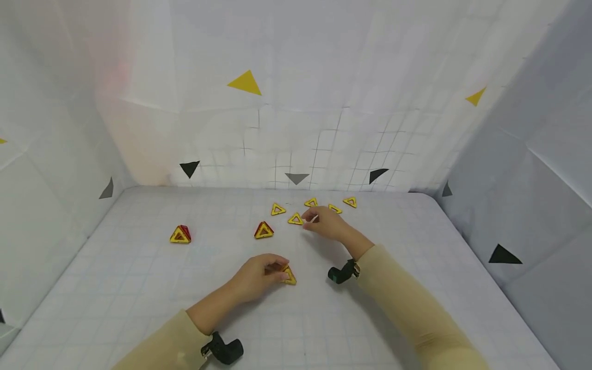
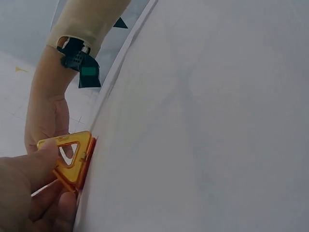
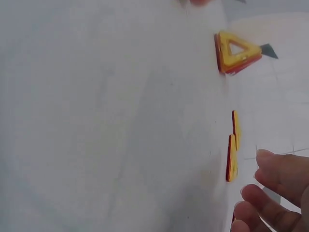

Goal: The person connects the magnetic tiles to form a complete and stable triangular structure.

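My left hand (image 1: 256, 277) pinches a yellow triangular magnetic tile (image 1: 291, 280) between thumb and fingers, low over the near middle of the table. In the left wrist view that tile (image 2: 86, 150) tilts upright, with a red-orange layer along its edge. Farther back, my right hand (image 1: 326, 223) reaches over the table, thumb and fingers apart, holding nothing. Its fingertips are right beside a flat yellow triangular tile (image 1: 294, 223). Several more tiles, such as one (image 1: 278, 211) to the left and one (image 1: 350, 205) to the right, lie around it.
A small yellow-and-red pyramid (image 1: 264, 236) stands left of the loose tiles, and another pyramid (image 1: 179, 240) stands farther left. White cloth walls (image 1: 296, 139) with printed triangles enclose the white table (image 1: 139, 288) at back and sides.
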The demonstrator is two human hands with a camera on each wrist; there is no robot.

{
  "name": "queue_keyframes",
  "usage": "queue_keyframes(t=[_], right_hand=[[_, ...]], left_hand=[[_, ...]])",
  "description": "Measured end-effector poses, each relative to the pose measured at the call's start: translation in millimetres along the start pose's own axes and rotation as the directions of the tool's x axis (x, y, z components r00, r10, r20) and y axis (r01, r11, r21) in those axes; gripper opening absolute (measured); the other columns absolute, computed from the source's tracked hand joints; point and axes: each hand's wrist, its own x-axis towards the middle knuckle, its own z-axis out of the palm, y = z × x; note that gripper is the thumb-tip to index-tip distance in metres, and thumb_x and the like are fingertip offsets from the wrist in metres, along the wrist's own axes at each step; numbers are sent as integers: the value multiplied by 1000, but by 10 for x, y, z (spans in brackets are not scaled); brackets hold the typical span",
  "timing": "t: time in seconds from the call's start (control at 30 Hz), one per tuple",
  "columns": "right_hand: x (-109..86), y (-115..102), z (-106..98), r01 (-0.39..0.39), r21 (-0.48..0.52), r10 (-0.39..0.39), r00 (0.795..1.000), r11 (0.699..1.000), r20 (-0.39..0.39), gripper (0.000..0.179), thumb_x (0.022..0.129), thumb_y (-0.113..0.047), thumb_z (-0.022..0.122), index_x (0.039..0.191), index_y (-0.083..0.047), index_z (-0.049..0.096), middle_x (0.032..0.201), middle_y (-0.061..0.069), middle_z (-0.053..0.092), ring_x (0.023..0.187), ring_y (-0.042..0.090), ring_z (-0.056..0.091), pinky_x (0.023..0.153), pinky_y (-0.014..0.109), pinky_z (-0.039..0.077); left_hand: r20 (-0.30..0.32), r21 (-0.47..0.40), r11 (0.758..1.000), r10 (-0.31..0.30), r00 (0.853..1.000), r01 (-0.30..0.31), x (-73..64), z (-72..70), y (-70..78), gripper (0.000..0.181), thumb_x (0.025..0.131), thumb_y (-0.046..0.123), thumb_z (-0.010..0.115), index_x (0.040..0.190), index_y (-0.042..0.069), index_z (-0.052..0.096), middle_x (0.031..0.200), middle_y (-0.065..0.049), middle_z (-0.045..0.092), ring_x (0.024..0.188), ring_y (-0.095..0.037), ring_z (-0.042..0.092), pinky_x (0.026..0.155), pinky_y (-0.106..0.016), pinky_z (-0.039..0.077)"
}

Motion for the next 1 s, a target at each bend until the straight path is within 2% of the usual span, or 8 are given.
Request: queue_keyframes(t=[0.27,0.47,0.8,1.0], right_hand=[[226,48,73,-80,-24,80,996,997,28,42,90,-27,76,128,-12,65,117,6,64,107,22,59,90,38,50],[359,71,110,-91,-50,92,996,995,18,49,89,-32,78,131,-13,62,117,7,62,103,22,57,91,39,47],[439,92,140,-98,-101,98,995,990,-6,40,86,-34,80,119,-16,67,108,4,60,96,21,55,87,38,46],[379,77,118,-55,-139,57,998,989,14,40,84,-33,81,114,-10,67,102,2,63,93,19,56,86,36,47]], left_hand=[[63,-4,1000,-14,998,14,20,-30,-26,36,95,31,69,127,13,68,112,5,68,104,-14,64,92,-39,52],[79,-8,1000,-7,997,8,32,-55,-26,33,96,30,69,126,15,69,113,7,69,106,-12,64,94,-38,51],[95,-4,1000,17,995,-16,54,-77,-36,31,97,28,68,125,16,69,116,7,69,108,-13,63,95,-38,51],[93,-8,1000,28,995,-28,56,-76,-35,32,96,28,68,125,14,69,117,6,69,108,-12,63,93,-36,51]])
